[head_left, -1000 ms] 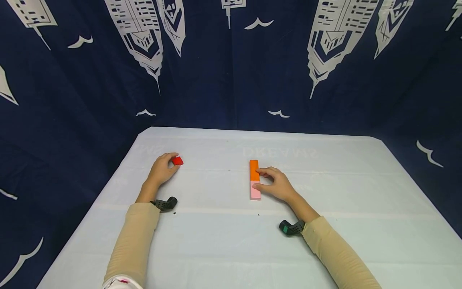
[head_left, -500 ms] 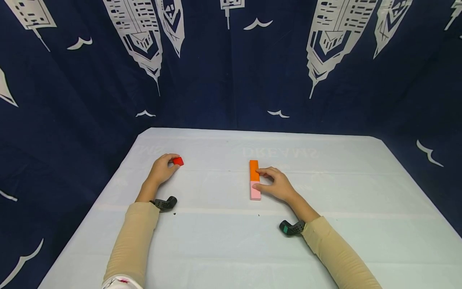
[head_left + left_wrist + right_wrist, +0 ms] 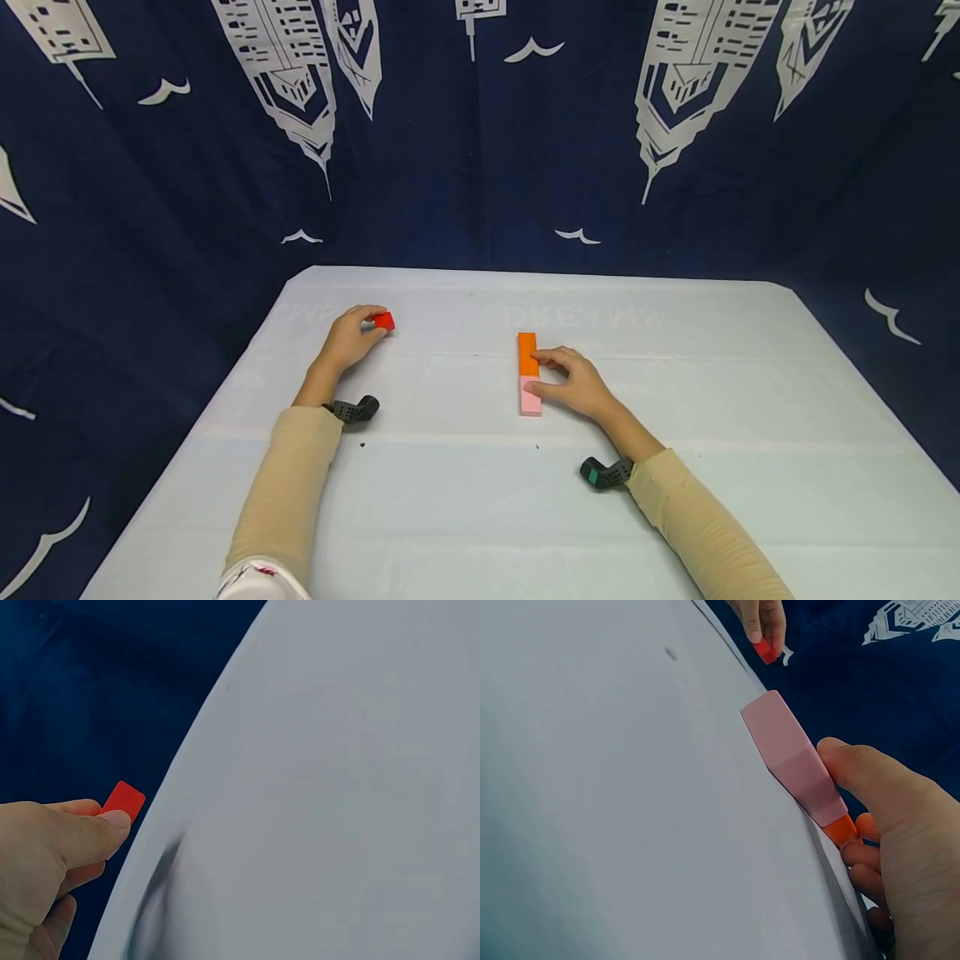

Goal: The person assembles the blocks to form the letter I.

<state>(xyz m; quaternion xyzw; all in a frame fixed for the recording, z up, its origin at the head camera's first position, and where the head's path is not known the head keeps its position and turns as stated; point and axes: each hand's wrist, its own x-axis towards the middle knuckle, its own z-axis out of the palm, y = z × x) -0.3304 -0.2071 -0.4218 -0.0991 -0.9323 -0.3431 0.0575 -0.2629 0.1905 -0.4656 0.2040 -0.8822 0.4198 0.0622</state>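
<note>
Near the far left of the table my left hand (image 3: 351, 337) pinches a small red block (image 3: 385, 321) between thumb and fingers. In the left wrist view the red block (image 3: 124, 801) sticks out past the thumb tip. An orange block (image 3: 527, 350) and a pink block (image 3: 531, 405) lie end to end in one row near the table's middle, orange farther away. With bent fingers my right hand (image 3: 573, 382) holds this pair, thumb on the pink and fingers at the orange. The right wrist view shows the fingers partly hiding the orange block (image 3: 840, 829).
All of this is on a white cloth-covered table (image 3: 465, 500). A dark blue curtain (image 3: 420, 192) with pale building and bird prints hangs behind it. Black wrist cameras jut from both wrists, and a few dark specks dot the cloth.
My left hand has moved a little farther away and to the right, carrying the red block. The right hand and the orange and pink blocks have stayed in place.
</note>
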